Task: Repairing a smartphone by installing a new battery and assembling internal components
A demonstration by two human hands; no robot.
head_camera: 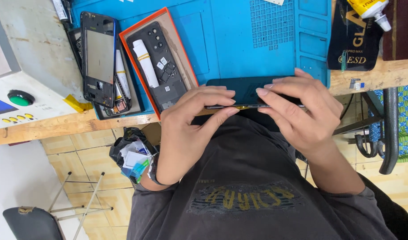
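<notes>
My left hand (190,129) and my right hand (299,111) both grip a dark smartphone (241,89) that lies at the near edge of the blue work mat (257,40). The fingertips of both hands pinch along the phone's near long edge, where a thin seam shows. The left thumb and forefinger press near the middle of that edge. My right hand covers the phone's right end. A dark watch sits on my left wrist (152,173).
An orange-rimmed tray (179,55) holds a black phone back cover and a white roll. Left of it lies a phone frame (98,58) on other parts. A white machine with a green button (20,98) stands far left. A yellow tube (368,9) and black packet (353,40) lie top right.
</notes>
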